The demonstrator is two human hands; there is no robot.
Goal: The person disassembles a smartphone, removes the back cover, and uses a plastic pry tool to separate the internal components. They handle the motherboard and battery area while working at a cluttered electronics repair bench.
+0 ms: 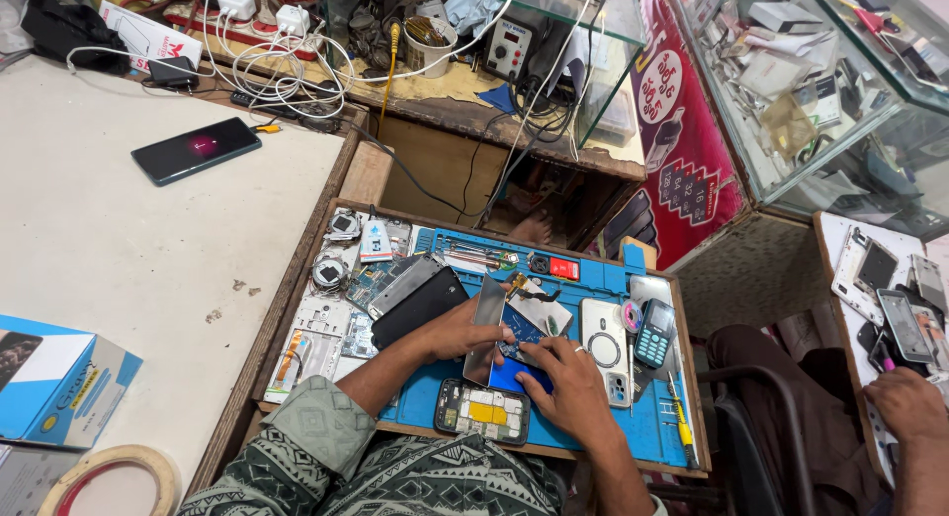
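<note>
Tilting between both hands, the phone screen panel [486, 318] looks thin, grey, glossy.

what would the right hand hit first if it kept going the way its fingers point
The right hand points up and left across the blue mat; it would probably meet the left hand and its grey panel first, though depth is unclear.

Both bare forearms reach from the lower centre of the frame, the left hand [463, 330] with fingers curled closed, the right hand [563, 386] palm down, fingers bent.
</note>
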